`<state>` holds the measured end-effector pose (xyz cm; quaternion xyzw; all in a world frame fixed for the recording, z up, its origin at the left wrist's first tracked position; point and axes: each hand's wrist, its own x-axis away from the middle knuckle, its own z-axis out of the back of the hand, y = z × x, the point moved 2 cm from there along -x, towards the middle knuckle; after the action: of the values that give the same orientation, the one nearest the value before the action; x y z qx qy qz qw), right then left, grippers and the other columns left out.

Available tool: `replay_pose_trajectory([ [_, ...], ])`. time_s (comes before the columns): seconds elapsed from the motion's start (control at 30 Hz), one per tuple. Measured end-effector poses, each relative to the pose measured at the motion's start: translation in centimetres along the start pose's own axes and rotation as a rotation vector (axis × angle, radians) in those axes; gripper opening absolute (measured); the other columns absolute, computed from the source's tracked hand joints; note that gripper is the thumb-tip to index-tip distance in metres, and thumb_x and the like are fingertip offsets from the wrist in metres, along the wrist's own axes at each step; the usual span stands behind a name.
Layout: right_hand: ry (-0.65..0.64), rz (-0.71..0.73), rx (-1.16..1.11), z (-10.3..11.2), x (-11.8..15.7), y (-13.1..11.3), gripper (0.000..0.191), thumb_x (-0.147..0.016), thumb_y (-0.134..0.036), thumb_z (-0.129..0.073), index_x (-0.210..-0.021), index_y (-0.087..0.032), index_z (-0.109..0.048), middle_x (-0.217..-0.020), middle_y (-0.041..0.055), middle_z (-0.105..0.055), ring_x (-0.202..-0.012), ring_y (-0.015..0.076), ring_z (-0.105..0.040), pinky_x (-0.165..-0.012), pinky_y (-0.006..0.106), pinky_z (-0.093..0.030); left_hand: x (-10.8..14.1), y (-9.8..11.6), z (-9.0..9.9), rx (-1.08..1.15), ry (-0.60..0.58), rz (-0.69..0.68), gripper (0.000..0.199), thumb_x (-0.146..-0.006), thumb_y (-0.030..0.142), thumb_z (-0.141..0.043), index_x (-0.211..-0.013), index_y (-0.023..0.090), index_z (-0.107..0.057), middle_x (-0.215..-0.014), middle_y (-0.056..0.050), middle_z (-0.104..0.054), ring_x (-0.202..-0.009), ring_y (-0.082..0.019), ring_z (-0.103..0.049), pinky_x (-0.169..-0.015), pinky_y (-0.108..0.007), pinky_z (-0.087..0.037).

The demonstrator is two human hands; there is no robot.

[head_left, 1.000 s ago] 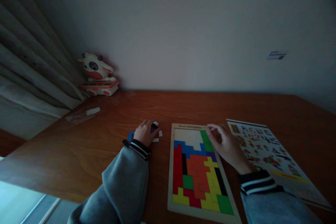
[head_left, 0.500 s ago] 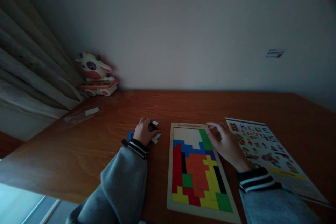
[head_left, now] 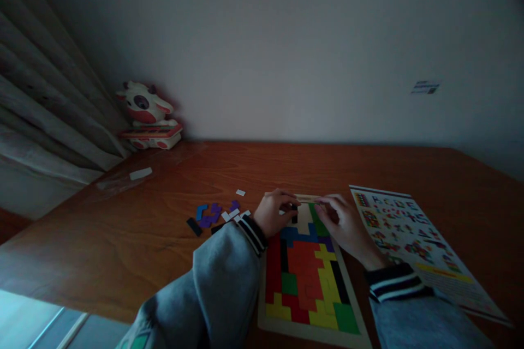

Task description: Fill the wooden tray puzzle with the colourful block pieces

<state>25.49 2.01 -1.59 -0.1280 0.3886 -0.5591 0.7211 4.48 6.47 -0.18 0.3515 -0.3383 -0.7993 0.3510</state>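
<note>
A wooden puzzle board lies before me, with coloured block pieces fitted over its lower and middle part and a pale bare area near the top. My left hand is over the board's upper left, pinching a black puzzle piece between thumb and fingers. At the upper right edge, my right hand rests by a green piece, its thumb and bent fingers slightly apart and no piece visible in them. Blue pieces border the bare area.
Left of the board lie loose purple pieces, white pieces, a blue piece and a black piece. A printed sheet lies at the right. A cow toy stands at the back left beside a curtain.
My left hand has moved right from the loose pieces to the board's top, carrying the black puzzle piece. The loose pieces are now uncovered. My right hand has shifted slightly left.
</note>
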Motion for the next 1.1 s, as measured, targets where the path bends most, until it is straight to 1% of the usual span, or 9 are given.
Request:
replay_pose_trajectory([
  [0.1, -0.005, 0.005, 0.019, 0.1, 0.0, 0.0, 0.025, -0.097, -0.041, -0.049, -0.110, -0.024, -0.062, -0.105, 0.0069, -0.064, -0.089, 0.0205, -0.064, -0.077, 0.035, -0.052, -0.9, -0.3, -1.0, -0.175, -0.026, -0.046, 0.026, -0.076, 0.011, -0.074, -0.101, 0.016, -0.073, -0.110, -0.008, -0.068, -0.087, -0.017, -0.070, -0.083, -0.030, -0.060],
  [0.2, 0.002, 0.012, 0.032, 0.1, 0.0, -0.1, 0.025, -0.097, -0.040, -0.048, -0.110, -0.024, -0.063, -0.105, 0.0070, -0.064, -0.090, 0.0206, -0.065, -0.079, 0.035, -0.052, -0.4, -0.3, -1.0, -0.374, -0.029, -0.199, 0.019, -0.084, 0.020, -0.068, -0.102, 0.017, -0.072, -0.117, -0.011, -0.068, -0.107, -0.024, -0.066, -0.097, -0.039, -0.054],
  [0.27, 0.006, 0.020, 0.037, 0.1, 0.0, -0.1, 0.026, -0.097, -0.040, -0.048, -0.111, -0.023, -0.062, -0.106, 0.0074, -0.064, -0.092, 0.0210, -0.065, -0.081, 0.036, -0.052, 0.4, -0.3, -0.8, -0.426, -0.104, -0.312, 0.020, -0.088, 0.021, -0.059, -0.102, 0.019, -0.072, -0.118, -0.009, -0.070, -0.111, -0.024, -0.064, -0.102, -0.041, -0.050],
  [0.37, 0.014, 0.034, 0.045, 0.1, 0.0, -0.1, 0.026, -0.097, -0.040, -0.048, -0.112, -0.023, -0.061, -0.108, 0.0080, -0.064, -0.092, 0.0215, -0.065, -0.083, 0.037, -0.053, 1.5, -0.4, -0.7, -0.462, -0.229, -0.409, 0.030, -0.085, 0.019, -0.052, -0.109, 0.020, -0.070, -0.119, -0.007, -0.072, -0.113, -0.024, -0.064, -0.103, -0.043, -0.047],
  [0.53, 0.014, 0.041, 0.038, 0.2, 0.0, -0.1, 0.026, -0.097, -0.039, -0.048, -0.113, -0.023, -0.062, -0.105, 0.0085, -0.066, -0.088, 0.0219, -0.065, -0.080, 0.038, -0.054, 2.1, -0.4, -1.1, -0.462, -0.325, -0.376, 0.060, -0.075, 0.012, -0.049, -0.135, 0.015, -0.054, -0.129, -0.011, -0.066, -0.124, -0.026, -0.056, -0.107, -0.045, -0.044],
  [0.63, 0.021, 0.048, 0.033, 0.2, 0.0, -0.2, 0.026, -0.096, -0.038, -0.049, -0.113, -0.023, -0.062, -0.105, 0.0080, -0.066, -0.089, 0.0214, -0.065, -0.080, 0.037, -0.054, 2.2, -0.2, -1.3, -0.472, -0.374, -0.355, 0.069, -0.073, 0.010, -0.049, -0.142, 0.020, -0.047, -0.143, -0.007, -0.056, -0.135, -0.027, -0.046, -0.112, -0.048, -0.039],
  [0.77, 0.021, 0.046, 0.043, 0.0, 0.0, 0.1, 0.026, -0.096, -0.039, -0.049, -0.113, -0.024, -0.061, -0.108, 0.0079, -0.066, -0.090, 0.0213, -0.065, -0.080, 0.036, -0.053, 2.2, -0.2, -1.2, -0.497, -0.391, -0.337, 0.069, -0.075, 0.008, -0.048, -0.142, 0.024, -0.046, -0.147, -0.003, -0.052, -0.137, -0.028, -0.043, -0.114, -0.050, -0.036],
  [1.0, -0.038, 0.036, 0.047, 0.1, 0.0, -0.4, 0.024, -0.098, -0.037, -0.047, -0.108, -0.023, -0.064, -0.103, 0.0070, -0.065, -0.085, 0.0196, -0.064, -0.081, 0.037, -0.053, 2.2, -0.3, -1.2, -0.423, -0.322, -0.366, 0.055, -0.079, 0.009, -0.046, -0.133, 0.017, -0.054, -0.140, -0.007, -0.058, -0.130, -0.026, -0.049, -0.114, -0.045, -0.038],
  [1.1, -0.103, 0.102, 0.056, 0.0, 0.1, -0.7, 0.024, -0.098, -0.035, -0.048, -0.112, -0.026, -0.066, -0.107, 0.0068, -0.064, -0.098, 0.0217, -0.062, -0.089, 0.039, -0.051, 2.2, -0.1, -1.1, -0.391, -0.307, -0.376, 0.058, -0.076, 0.007, -0.046, -0.133, 0.014, -0.053, -0.133, -0.009, -0.062, -0.128, -0.024, -0.051, -0.113, -0.042, -0.040],
])
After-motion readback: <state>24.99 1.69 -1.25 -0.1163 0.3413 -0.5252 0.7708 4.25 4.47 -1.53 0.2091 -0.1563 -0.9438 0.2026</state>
